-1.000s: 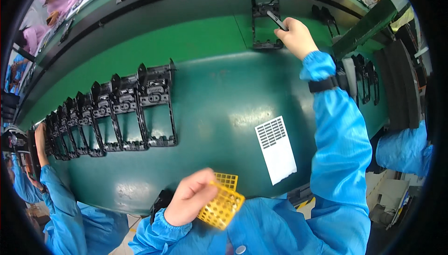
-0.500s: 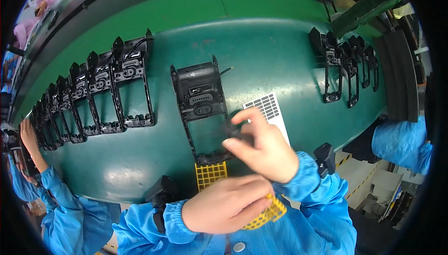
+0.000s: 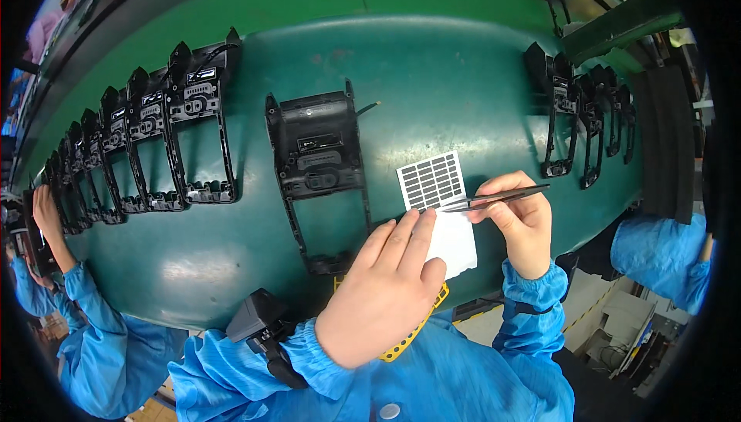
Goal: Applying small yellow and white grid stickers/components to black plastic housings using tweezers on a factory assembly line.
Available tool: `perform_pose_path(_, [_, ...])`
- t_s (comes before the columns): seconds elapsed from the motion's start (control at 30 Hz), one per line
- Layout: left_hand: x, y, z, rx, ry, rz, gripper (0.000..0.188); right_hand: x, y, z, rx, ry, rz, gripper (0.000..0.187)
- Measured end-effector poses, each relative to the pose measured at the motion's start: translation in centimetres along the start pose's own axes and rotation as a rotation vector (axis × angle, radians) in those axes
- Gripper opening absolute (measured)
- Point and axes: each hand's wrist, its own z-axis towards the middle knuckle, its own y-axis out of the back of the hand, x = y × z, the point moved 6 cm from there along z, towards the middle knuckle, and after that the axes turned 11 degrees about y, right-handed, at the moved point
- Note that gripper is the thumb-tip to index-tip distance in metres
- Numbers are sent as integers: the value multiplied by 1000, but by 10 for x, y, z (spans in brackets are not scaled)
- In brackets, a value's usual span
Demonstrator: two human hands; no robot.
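Between the thumb and fingers of the right hand [image 3: 526, 231], tweezers [image 3: 505, 195] are pinched, tips at the sheet [image 3: 454, 241] to their left, seemingly working a label free; that calls for a steady sheet. Beside the tips, the left hand [image 3: 384, 289] presses it with straight fingers; whether it grips the yellow grid [image 3: 417, 337] beneath, I cannot tell.

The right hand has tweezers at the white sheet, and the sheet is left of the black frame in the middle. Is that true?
Not quite. The head view shows the white sheet to the right of the black frame in the middle, not left. The right hand does hold tweezers at the sheet.
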Motion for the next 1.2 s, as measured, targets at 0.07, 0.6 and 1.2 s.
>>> perform_pose_path(0.07, [0,1,1,5,-9,27,14,0,-2,1,-29,24,22,19])
perform_pose_path(0.6, [1,4,6,29,-22,84,12,-3,-1,7,1,97,35,19])
perform_pose_path(1.2, [-3,1,7,-48,-85,227,11,-5,-3,5,1,85,-51,14])
